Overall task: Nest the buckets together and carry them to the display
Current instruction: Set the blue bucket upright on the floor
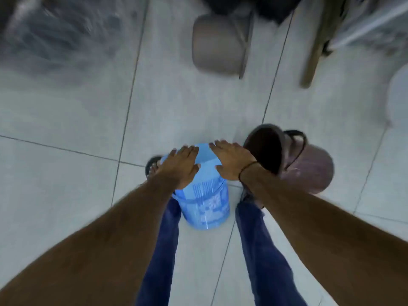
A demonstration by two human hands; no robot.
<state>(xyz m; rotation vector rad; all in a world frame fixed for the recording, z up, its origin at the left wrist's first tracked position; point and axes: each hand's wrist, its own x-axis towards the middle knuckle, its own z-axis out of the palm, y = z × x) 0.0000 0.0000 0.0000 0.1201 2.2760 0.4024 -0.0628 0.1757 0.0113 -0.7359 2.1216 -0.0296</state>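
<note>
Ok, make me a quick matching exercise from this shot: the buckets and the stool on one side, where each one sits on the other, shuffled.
Things:
1. blue bucket
2. brown bucket
3. beige stool
4. white bucket

Places:
A. at the right edge of the view
B. between the person's legs, both hands on it
C. far side of the floor, top centre
D. lying on its side, right of the right hand

Pairs: 1-B, 2-D, 3-C, 4-A. The left hand also rests on the blue bucket.

Place: apparently a shop or storeroom.
Floor: large pale grey tiles (66, 111).
Stock: blue patterned plastic bucket (205, 204), maroon plastic buckets (313, 168), upturned taupe plastic bucket (217, 44), plastic-wrapped goods (50, 29).
</note>
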